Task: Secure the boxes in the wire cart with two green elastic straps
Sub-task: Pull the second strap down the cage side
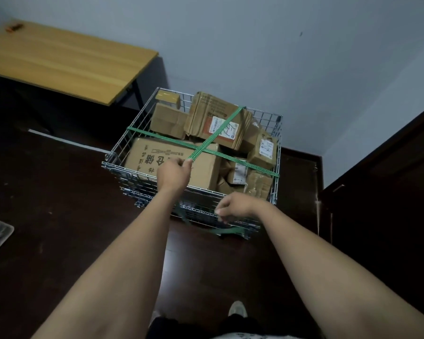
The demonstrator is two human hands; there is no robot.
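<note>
Wire cart (119, 145) on dark floor (59, 192) by grey wall (255, 45); left hand (173, 172) pinches strap (213, 135), right hand (238, 205) unclear.

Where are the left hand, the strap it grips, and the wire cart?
left hand (173, 172), head view, back of the hand.
gripped strap (220, 128), head view, taut middle part.
wire cart (123, 143), head view, left mesh wall.
</note>
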